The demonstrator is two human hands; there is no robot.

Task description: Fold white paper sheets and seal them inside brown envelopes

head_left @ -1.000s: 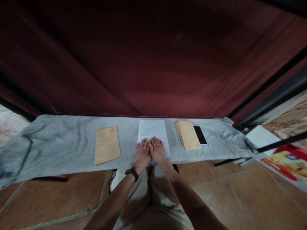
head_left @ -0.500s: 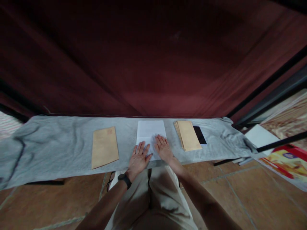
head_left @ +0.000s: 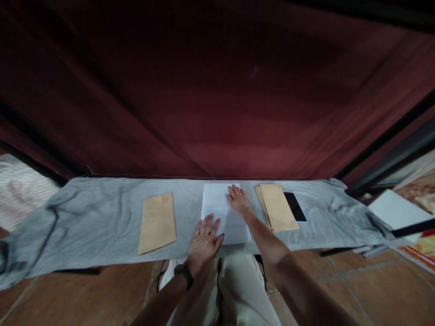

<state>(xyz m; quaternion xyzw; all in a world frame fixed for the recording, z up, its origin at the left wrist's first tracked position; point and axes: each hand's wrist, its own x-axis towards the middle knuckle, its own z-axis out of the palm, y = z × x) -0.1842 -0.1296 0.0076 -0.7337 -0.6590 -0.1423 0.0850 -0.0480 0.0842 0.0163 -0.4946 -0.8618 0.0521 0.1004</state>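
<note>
White paper [head_left: 214,201] lies flat on the grey cloth in front of me; whether it is one sheet or several, I cannot tell. My left hand [head_left: 205,237] rests on its near left edge, fingers spread and empty. Farther up, my right hand [head_left: 238,198] lies flat near the paper's far right corner, its fingers stretched out. A single brown envelope [head_left: 157,222] with a faint reddish mark sits apart on the left. To the right of the paper is a fanned stack of brown envelopes [head_left: 278,208].
A dark phone [head_left: 295,207] lies beside the stack, partly under it. Grey cloth [head_left: 108,217] covers the narrow bench. Dark red fabric [head_left: 217,113] hangs behind it. A white board-like piece [head_left: 399,209] and a printed red-and-yellow package [head_left: 424,246] stand at the right.
My right hand has slid from the paper's middle to its far right corner. My left hand stays at the near left edge. The whole view has shifted slightly.
</note>
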